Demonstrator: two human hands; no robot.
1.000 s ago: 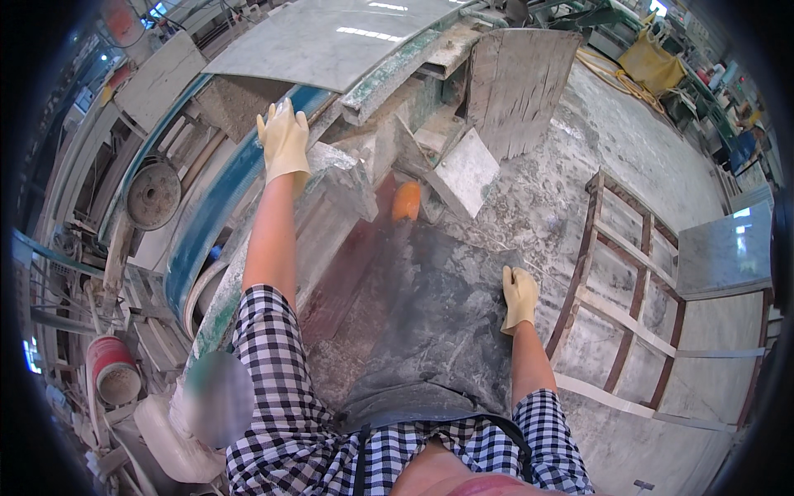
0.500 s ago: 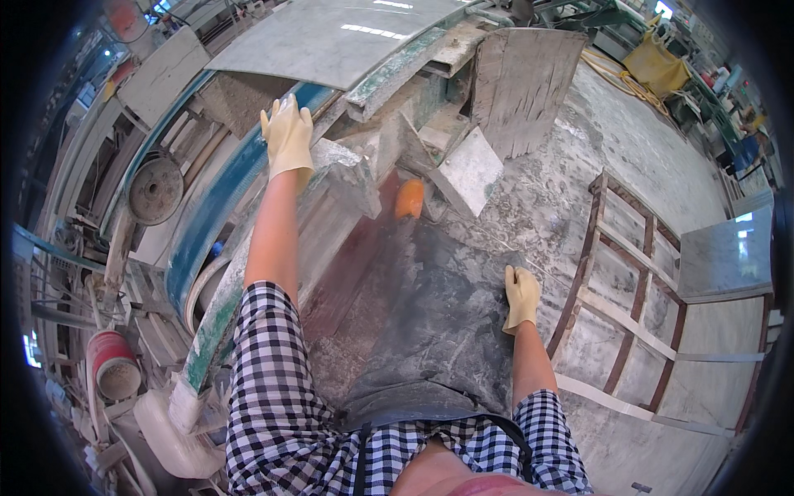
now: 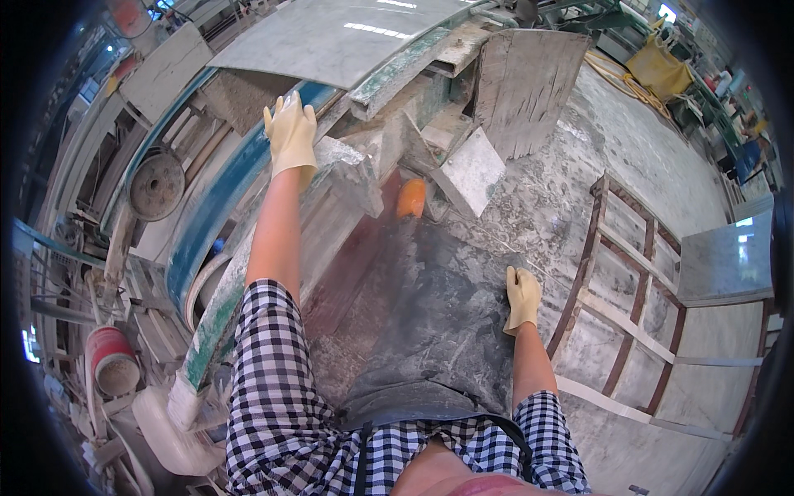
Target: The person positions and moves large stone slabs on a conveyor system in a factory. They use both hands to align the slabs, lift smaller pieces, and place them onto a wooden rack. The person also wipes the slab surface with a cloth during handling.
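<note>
My left hand (image 3: 292,139), in a cream rubber glove, reaches forward and rests on the blue belt-like strip (image 3: 217,202). Its fingers are apart and it grips nothing that I can see. Just ahead of the fingertips is the lower corner of a polished grey-white stone slab (image 3: 322,41), which lies on the machine frame (image 3: 397,70). At my right side, my right hand (image 3: 522,296), gloved the same way, hangs with curled fingers beside my dark, dusty apron (image 3: 451,306). Whether anything is inside that fist is hidden.
Stone offcuts (image 3: 470,171) and a dusty upright board (image 3: 529,91) stand ahead. An orange object (image 3: 411,198) sits beyond the apron. On the right is a wooden frame (image 3: 585,285) beside stone panels (image 3: 724,264). A red bucket (image 3: 106,351) and a pulley wheel (image 3: 156,188) are left.
</note>
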